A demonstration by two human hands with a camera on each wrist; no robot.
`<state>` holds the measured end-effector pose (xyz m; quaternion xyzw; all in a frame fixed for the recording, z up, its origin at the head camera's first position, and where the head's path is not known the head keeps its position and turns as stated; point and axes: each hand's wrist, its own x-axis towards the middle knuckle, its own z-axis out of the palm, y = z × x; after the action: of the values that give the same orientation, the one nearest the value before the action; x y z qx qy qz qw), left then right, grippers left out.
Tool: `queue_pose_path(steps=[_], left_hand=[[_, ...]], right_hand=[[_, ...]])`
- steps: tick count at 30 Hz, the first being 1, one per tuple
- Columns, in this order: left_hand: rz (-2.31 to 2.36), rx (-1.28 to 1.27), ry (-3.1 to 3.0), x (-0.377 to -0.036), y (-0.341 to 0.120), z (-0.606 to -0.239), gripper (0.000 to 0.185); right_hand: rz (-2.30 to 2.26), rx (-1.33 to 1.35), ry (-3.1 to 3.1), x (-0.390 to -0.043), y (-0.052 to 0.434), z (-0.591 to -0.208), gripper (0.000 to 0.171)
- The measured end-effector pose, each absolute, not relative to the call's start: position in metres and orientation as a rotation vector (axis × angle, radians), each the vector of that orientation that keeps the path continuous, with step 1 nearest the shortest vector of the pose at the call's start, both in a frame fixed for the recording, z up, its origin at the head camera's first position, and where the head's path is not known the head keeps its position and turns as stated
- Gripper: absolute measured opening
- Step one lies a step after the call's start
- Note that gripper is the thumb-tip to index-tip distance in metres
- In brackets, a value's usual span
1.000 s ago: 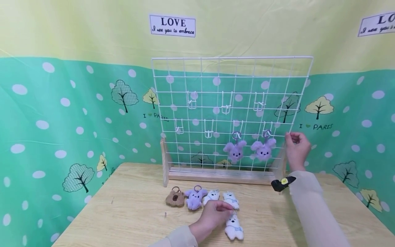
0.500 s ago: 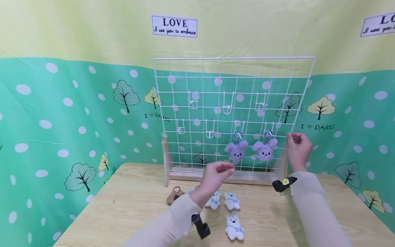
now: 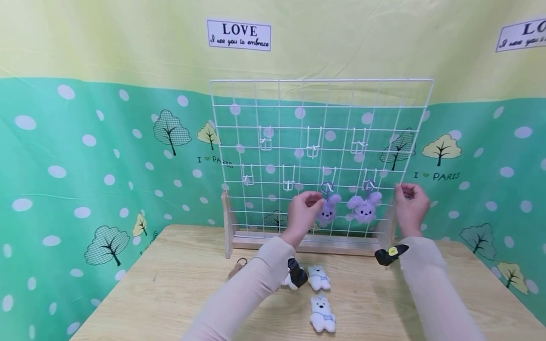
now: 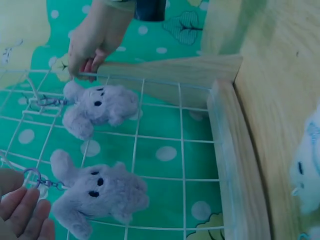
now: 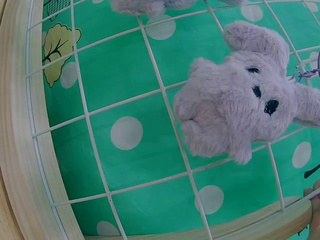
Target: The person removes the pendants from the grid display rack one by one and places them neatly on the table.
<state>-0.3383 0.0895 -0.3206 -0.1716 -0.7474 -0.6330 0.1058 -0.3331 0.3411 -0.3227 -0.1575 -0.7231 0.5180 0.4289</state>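
Two purple plush keychains hang by their rings from hooks on the white wire grid (image 3: 268, 182). At the left one (image 3: 327, 214), my left hand (image 3: 302, 213) has its thumb and fingertips right at the metal ring (image 4: 32, 176); the fingers are spread, not curled around it. The right purple keychain (image 3: 364, 209) hangs beside it, nearer my right hand (image 3: 413, 204), which pinches the grid's right edge. White bear keychains (image 3: 322, 313) lie on the table, one partly behind my left sleeve. A brown keychain (image 3: 235, 271) is mostly covered by that sleeve.
The grid stands in a wooden base (image 3: 256, 242) near the back of the wooden table (image 3: 179, 265). Several bare wire hooks (image 3: 313, 148) are on the grid. A patterned green and yellow cloth (image 3: 106, 156) hangs close behind.
My left hand has risen from the white bears on the table to the left hanging keychain's ring. Its sleeve now covers the purple keychain on the table. My right hand stays on the grid.
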Motion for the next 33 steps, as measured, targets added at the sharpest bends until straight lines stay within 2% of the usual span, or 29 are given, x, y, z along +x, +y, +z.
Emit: queue_pose_path(steps=[12,27,33], left_hand=[[-1.685,-0.413,-2.096,-0.359,0.102,-0.313,0.016],[-1.558,-0.334,-2.149,-0.362,0.111,-0.310,0.010],[-1.532,-0.340,-2.136,-0.361,0.113,-0.308,0.011]], right_hand=[[1.313,-0.375,-1.795,-0.336,0.340,-0.322,0.024],[1.308,-0.373,-1.784,-0.337,0.340,-0.324,0.025],[1.321,-0.382,-1.767,-0.335,0.340,-0.323,0.018]])
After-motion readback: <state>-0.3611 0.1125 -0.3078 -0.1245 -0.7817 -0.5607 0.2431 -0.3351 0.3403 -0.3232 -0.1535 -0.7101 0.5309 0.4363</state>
